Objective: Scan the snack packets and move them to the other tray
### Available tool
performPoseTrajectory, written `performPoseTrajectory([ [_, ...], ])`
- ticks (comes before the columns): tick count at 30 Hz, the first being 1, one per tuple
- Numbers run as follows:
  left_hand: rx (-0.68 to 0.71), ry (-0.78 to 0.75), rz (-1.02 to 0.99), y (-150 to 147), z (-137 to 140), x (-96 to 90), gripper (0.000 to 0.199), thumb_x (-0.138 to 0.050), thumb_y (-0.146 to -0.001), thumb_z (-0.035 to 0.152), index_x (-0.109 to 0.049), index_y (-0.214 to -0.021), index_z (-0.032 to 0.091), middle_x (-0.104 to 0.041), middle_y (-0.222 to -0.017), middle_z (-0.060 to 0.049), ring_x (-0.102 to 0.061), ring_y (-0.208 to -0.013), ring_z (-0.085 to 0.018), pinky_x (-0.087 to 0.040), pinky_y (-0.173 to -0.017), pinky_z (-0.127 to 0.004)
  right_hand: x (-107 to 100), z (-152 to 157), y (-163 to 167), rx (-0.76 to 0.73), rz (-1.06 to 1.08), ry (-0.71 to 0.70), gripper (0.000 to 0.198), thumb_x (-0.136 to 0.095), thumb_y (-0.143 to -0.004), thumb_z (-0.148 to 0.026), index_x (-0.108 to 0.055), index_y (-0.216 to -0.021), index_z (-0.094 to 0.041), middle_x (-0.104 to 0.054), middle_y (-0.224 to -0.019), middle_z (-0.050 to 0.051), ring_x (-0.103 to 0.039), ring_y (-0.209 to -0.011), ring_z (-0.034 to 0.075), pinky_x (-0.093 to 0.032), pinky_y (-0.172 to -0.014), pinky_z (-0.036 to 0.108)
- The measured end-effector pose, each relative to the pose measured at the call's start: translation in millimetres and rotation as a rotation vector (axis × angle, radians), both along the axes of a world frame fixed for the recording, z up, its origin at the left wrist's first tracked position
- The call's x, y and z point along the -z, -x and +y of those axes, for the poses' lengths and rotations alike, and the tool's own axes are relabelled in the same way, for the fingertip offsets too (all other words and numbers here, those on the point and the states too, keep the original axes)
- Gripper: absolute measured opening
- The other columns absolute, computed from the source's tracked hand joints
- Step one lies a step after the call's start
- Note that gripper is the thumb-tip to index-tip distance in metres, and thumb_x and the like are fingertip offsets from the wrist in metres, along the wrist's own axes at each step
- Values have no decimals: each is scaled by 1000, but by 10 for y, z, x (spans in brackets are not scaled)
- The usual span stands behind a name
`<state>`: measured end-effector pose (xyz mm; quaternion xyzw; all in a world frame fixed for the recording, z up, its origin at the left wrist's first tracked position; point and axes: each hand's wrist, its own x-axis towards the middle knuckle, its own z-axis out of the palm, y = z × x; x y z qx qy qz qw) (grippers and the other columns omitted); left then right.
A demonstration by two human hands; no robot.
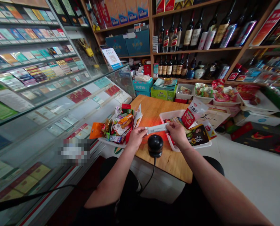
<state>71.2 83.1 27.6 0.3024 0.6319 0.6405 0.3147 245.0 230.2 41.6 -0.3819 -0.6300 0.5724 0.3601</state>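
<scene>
Your left hand [137, 137] and right hand [177, 133] pinched a white packet [156, 128] twelve o'clock from the scanner [155, 145] (mid-scan, probably), seemingly needing steadiness next.

I see red light [153, 120] glowing on the bench [174, 163] mid-frame, while bottles [222, 32] at upper right lean, stretched and soft.

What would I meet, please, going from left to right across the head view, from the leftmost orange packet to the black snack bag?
Leftmost orange packet, heap of small packets, left hand, slim white packet, right hand, black snack bag.
</scene>
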Motion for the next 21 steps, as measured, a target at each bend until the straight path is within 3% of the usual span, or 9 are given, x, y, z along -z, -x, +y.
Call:
performPoseTrajectory([
  [9,57,19,137,107,277,293,37,-76,-77,49,-75,-92,15,-73,-81,-6,-64,-73,-17,-48,-72,-29,258,178,-72,67,-223,-111,29,-60,-80,-42,-70,-83,-15,-72,-68,6,-64,-60,19,-46,-58,28],
  [15,58,6,205,112,340,363,36,-76,-77,48,-75,-90,15,-74,-86,-7,-64,-78,-18,-48,-75,-29,336,239,-104,80,-336,-205,31,-58,-82,-42,-72,-82,-14,-73,-70,7,-64,-62,20,-43,-60,29],
  [21,82,50,163,130,385,424,36,-76,-76,49,-75,-90,15,-73,-80,-6,-63,-72,-18,-48,-72,-30,407,253,-104,83,-351,-195,29,-58,-82,-40,-72,-87,-14,-74,-72,8,-66,-67,21,-46,-64,29],
])
